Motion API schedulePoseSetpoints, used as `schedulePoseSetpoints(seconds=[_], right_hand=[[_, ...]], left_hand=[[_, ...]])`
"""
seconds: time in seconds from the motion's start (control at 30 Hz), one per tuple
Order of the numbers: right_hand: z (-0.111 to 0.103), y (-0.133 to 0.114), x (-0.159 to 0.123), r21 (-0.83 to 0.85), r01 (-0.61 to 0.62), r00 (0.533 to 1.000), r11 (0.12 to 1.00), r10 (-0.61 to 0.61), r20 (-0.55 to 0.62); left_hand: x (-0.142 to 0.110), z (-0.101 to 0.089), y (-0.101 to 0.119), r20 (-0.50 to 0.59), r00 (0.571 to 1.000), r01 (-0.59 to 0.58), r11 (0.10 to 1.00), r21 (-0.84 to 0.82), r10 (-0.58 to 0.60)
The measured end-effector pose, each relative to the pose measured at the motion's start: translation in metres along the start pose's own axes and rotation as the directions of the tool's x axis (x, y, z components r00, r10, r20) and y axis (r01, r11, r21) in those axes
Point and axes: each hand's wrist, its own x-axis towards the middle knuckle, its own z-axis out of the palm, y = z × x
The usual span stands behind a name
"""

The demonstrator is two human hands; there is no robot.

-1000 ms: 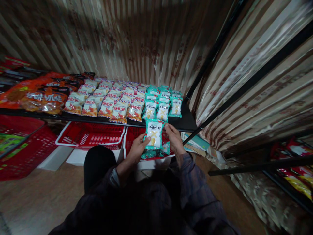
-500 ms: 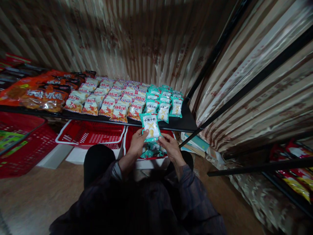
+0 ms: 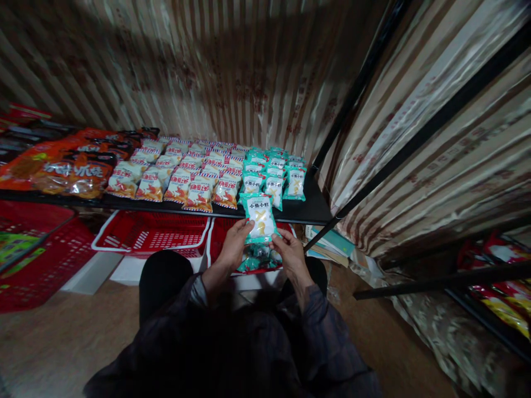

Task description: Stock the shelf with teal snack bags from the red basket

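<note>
1. Teal-and-white snack packet point(image 3: 260, 217), printed side toward the camera, was held up between the two hands, just in front of the near edge of the black shelf point(image 3: 309, 207); whether it touched that edge could not be told.
2. The left hand point(image 3: 234, 244) pinched the packet's lower left side, its thumb laid over the printed front; the fingers behind were hidden.
3. The right hand point(image 3: 291, 255) had its thumb and fingertips drawn together at the packet's lower right corner, pinching it lightly.
4. The packet thus rose above and between both hands, its bottom edge level with the fingertips.
5. Beneath it, between the wrists, more teal packets point(image 3: 254, 261) lay in a red basket point(image 3: 219, 228).
6. Beyond the held packet, a teal group point(image 3: 274, 190) stood in rows at the right part of the shelf.
7. White-and-orange packets point(image 3: 199, 193) sat directly left of that group, with large orange bags point(image 3: 81, 174) farther left.
8. A second red basket point(image 3: 174, 240) with a white rim stood below the shelf, left of the left hand.
</note>
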Motion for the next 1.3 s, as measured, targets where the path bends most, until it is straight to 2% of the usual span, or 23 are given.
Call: schedulePoseSetpoints(seconds=[0.13, 0.37, 0.53, 0.73, 0.83, 1.03, 1.17, 1.3], right_hand=[[-0.009, 0.000, 0.000, 0.026, 0.009, 1.000, 1.000, -0.009, 0.002], [-0.030, 0.001, -0.001, 0.027, 0.030, 1.000, 0.999, -0.030, -0.002], [-0.044, 0.000, -0.002, 0.027, 0.069, 0.997, 0.997, -0.069, -0.025], [-0.062, 0.006, 0.001, 0.003, 0.013, 0.999, 1.000, -0.013, 0.051], [-0.071, 0.009, 0.005, -0.037, 0.064, 0.994, 0.997, -0.060, 0.091], [-0.084, 0.011, 0.027, -0.114, 0.212, 0.973, 0.971, -0.199, 0.115], [-0.089, 0.011, 0.050, -0.226, 0.287, 0.958, 0.931, -0.285, 0.043], [-0.091, 0.003, 0.079, -0.257, 0.336, 0.938, 0.906, -0.346, 0.004]], left_hand=[[0.000, 0.006, -0.001, 0.037, 0.999, -0.022, 1.000, 0.010, 0.022], [0.002, 0.023, -0.004, 0.087, 0.996, 0.004, 1.000, 0.029, -0.006], [0.008, 0.036, -0.018, 0.124, 0.992, 0.024, 0.999, 0.026, -0.027], [0.016, 0.044, -0.033, 0.075, 0.997, 0.014, 0.999, 0.034, -0.017], [0.018, 0.046, -0.038, 0.039, 0.999, 0.026, 0.998, 0.051, -0.028], [0.027, 0.062, -0.055, 0.036, 0.999, 0.015, 0.996, 0.093, -0.018], [0.042, 0.080, -0.062, 0.079, 0.996, -0.051, 0.989, 0.136, 0.040], [0.066, 0.100, -0.066, 0.109, 0.987, -0.141, 0.969, 0.203, 0.120]])
